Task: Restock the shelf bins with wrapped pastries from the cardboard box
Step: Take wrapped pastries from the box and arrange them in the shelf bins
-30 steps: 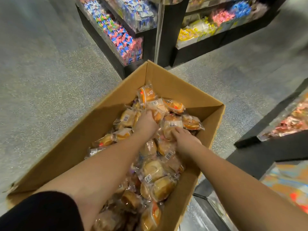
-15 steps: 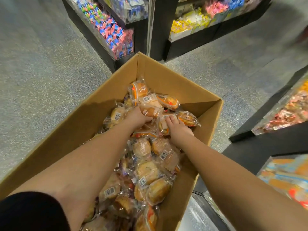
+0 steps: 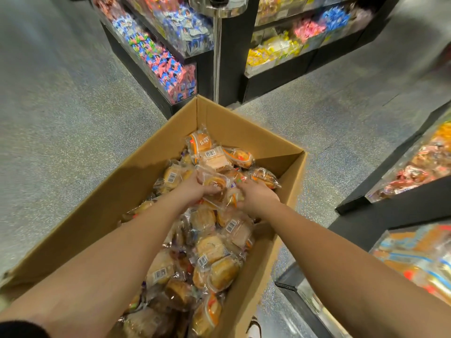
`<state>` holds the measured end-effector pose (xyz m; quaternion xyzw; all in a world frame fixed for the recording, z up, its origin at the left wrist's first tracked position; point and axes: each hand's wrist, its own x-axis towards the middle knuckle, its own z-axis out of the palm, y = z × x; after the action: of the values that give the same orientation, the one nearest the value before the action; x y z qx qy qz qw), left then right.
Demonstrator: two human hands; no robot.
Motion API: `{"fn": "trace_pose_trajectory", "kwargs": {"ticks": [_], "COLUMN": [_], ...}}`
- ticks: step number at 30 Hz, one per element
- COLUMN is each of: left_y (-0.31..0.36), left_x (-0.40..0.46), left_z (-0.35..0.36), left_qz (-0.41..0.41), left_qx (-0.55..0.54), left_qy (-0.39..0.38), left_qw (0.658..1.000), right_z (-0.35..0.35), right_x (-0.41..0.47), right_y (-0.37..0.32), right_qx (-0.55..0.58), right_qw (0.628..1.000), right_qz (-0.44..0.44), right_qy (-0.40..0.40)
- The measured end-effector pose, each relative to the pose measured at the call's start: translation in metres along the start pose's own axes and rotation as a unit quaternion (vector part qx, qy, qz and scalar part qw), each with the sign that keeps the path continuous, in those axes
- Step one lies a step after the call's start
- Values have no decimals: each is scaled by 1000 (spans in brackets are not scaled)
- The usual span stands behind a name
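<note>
Early stage, by my read. The cardboard box (image 3: 246,132) on the floor is heaped with wrapped pastries (image 3: 212,250) nearly to the rim, so most restocking looks still to do. No pastry is on its way to a bin in this view.

Left hand (image 3: 197,189) and right hand (image 3: 256,196) are both deep in the box, toward its far corner. Left grip is curled round a wrapped pastry at the top of the pile; right grip is curled into a bunch of wrappers just beside it. The hands are close together, nearly touching.

Shelf bins (image 3: 419,167) to the right of the box hold reddish-orange packs; whether they are the target bins I cannot tell. Beyond the far corner of the box, candy bins (image 3: 170,67) are full of pink and blue sweets.

Materials: box is plain brown corrugated board, matte, stiff walls. Pastries are round golden buns in clear crinkly film, glossy, with barcode stickers and orange print. Floor (image 3: 61,118) is speckled grey. Bins are clear plastic on black shelving.
</note>
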<state>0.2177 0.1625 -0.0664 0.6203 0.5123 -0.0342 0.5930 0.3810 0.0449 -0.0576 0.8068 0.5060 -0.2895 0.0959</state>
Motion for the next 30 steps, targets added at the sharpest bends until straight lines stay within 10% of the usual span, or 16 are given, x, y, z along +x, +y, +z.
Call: {"fn": "trace_pose_trajectory", "kwargs": {"ticks": [10, 20, 27, 30], "left_y": [9, 9, 5, -1], "left_x": [-157, -283, -336, -361], "left_z": [-17, 49, 96, 109], "left_qz": [50, 68, 106, 114], "left_qx": [-183, -205, -191, -166], "left_qy": [25, -46, -131, -163], "left_qw": [982, 975, 967, 966], "right_z": [-39, -19, 24, 56], "right_x": [-134, -283, -374, -404], "right_y": [19, 62, 92, 91], "right_qx": [225, 686, 612, 650], "right_qw": [970, 727, 790, 759], "right_qz": [-35, -9, -43, -20], "right_qy": [83, -24, -15, 28]}}
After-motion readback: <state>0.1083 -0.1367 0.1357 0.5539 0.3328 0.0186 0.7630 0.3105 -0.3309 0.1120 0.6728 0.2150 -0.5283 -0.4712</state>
